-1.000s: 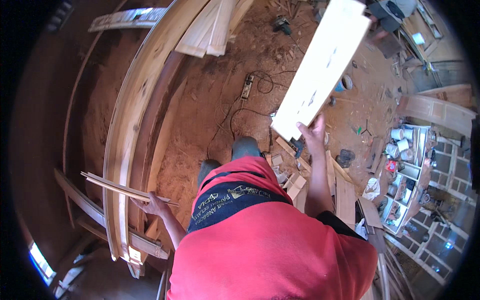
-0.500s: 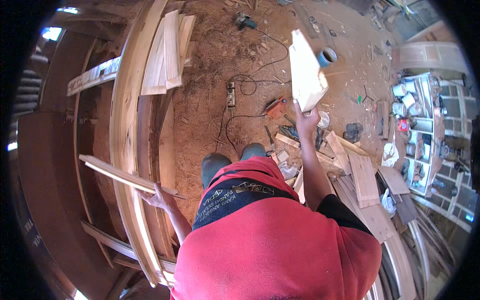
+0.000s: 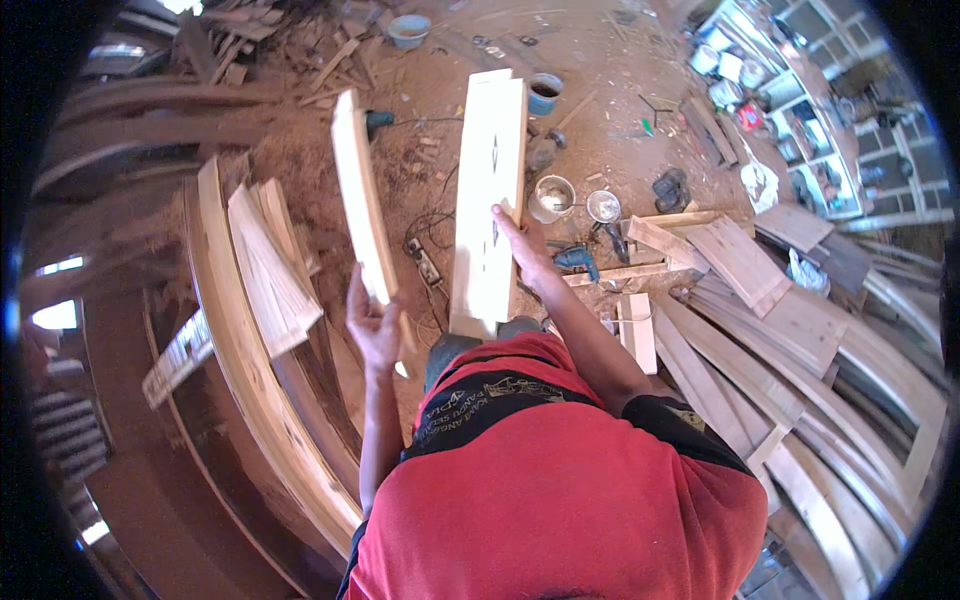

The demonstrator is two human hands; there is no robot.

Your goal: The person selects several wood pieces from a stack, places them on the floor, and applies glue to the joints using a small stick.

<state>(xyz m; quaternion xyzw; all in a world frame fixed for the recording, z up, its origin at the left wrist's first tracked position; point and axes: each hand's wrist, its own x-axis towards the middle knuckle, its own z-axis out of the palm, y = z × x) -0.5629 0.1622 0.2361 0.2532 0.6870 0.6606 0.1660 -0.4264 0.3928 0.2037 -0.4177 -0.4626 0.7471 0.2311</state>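
Note:
My left hand (image 3: 376,325) is closed round a narrow pale wooden strip (image 3: 361,190), which stands lengthwise away from me. To its right, my right hand (image 3: 525,248) grips some wider wooden boards (image 3: 490,180) by their right edge, thumb on the bright upper face. These boards look stacked, one slightly offset from another; glare hides their grain. A gap separates the strip from the boards. Left of my left hand, several short boards (image 3: 268,265) rest beside a long wooden beam (image 3: 235,300).
A power strip (image 3: 424,262) with cables lies on the dusty floor. A blue drill (image 3: 576,261), a white bucket (image 3: 551,199) and a blue bucket (image 3: 543,93) stand or lie to the right. Stacked planks (image 3: 800,320) fill the right side, below a white shelf (image 3: 800,120).
My view has turned to the right. The left hand's strip has swung from crosswise over the beam to lengthwise in front of me. The right hand's boards have come closer to it.

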